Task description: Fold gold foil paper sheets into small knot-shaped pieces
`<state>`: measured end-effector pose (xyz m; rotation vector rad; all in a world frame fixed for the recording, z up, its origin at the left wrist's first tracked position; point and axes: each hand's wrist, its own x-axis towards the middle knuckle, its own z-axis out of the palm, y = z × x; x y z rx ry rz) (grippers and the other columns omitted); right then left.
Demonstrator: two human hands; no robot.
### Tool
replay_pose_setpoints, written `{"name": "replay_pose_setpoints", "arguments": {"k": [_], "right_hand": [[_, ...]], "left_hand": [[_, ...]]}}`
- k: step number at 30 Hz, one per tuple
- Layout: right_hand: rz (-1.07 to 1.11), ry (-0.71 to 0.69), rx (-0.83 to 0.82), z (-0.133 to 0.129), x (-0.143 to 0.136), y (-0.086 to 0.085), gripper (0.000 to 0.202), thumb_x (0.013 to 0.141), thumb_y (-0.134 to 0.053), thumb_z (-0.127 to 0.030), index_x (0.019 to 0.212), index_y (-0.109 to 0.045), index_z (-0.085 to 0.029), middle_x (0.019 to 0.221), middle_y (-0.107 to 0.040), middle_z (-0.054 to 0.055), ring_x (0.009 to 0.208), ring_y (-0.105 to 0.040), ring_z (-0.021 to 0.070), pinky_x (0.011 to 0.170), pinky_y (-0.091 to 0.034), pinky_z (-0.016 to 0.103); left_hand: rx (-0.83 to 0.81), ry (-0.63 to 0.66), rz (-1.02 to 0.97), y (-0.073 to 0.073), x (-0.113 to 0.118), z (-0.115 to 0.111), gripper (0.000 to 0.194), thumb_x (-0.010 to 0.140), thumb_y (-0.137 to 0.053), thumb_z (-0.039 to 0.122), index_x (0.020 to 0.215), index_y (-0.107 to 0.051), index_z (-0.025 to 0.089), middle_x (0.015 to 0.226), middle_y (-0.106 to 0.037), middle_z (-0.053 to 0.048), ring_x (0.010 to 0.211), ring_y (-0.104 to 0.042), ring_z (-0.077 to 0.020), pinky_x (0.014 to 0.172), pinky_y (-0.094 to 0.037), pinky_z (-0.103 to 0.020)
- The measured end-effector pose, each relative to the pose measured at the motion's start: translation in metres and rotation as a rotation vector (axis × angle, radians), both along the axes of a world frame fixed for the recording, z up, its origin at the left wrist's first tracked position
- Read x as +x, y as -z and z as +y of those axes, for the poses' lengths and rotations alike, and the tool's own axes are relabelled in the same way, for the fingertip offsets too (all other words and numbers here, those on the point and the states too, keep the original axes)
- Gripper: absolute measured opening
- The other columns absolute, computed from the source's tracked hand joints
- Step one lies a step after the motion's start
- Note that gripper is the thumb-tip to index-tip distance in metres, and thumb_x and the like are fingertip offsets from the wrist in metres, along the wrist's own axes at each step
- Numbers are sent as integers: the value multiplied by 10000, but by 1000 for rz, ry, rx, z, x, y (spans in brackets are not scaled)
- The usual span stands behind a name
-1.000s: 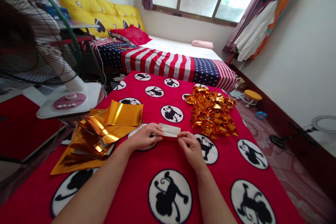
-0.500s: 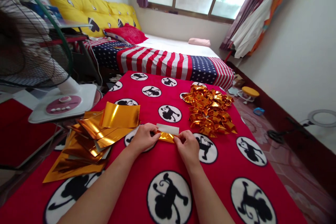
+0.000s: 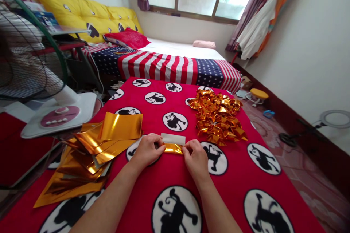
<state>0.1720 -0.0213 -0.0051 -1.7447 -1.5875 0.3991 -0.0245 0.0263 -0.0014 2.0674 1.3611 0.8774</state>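
Note:
A sheet of gold foil paper [image 3: 172, 148] lies between my hands, folded into a narrow strip along its near side, with a pale backing strip showing behind it. My left hand [image 3: 149, 149] pinches the left end between thumb and fingers. At the right end, my right hand [image 3: 195, 154] is closed on the strip in the same way. To the left is a loose stack of flat gold foil sheets [image 3: 120, 126], some with pale undersides turned up. Folded gold foil pieces [image 3: 218, 116] are heaped at the far right of the cloth.
A red cloth with monkey prints [image 3: 226, 196] covers the table. A fan with a white base [image 3: 84, 107] stands at the left. Beyond the table is a bed with a flag-patterned cover [image 3: 158, 65]. A yellow stool [image 3: 259, 94] and a ring light [image 3: 335, 120] are at the right.
The near edge of the foil looks flatter and more tightly folded between my fingers. Both hands stay at its ends. The view has shifted slightly.

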Motion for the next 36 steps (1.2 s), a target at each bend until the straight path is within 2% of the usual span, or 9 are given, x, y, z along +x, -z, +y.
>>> {"name": "replay_pose_setpoints", "arguments": {"k": [7,18,26,36], "right_hand": [[-99,47,-27,0,-3,-2,136,799,-536,-174,668,-519,-204,803,-560,31,777,-555,189,693,-395,297],[-102,69,-58,0,-4,-3,129,792,-540,-173,666,-524,-198,853,-548,23,789,-568,173,707,-402,283],[-83,80,-79,0,-4,-4,168,806,-513,-155,643,-517,-196,834,-547,14,769,-563,159,711,-387,276],[-140,134,-108,4,-8,-5,168,786,-515,-171,620,-515,-194,816,-544,6,708,-550,140,644,-357,269]], "left_hand": [[-11,-25,-10,-1,1,0,120,699,-640,168,591,-590,187,771,-702,-38,843,-663,-195,759,-476,-286],[31,-28,30,-4,2,-1,193,787,-565,178,594,-560,181,757,-693,-38,760,-639,-172,728,-452,-284],[48,-48,21,3,3,3,172,721,-591,135,566,-534,184,726,-683,-29,817,-659,-183,745,-465,-277],[38,-57,19,3,4,2,179,718,-581,147,555,-523,190,716,-682,-30,807,-661,-186,739,-470,-280]]}}
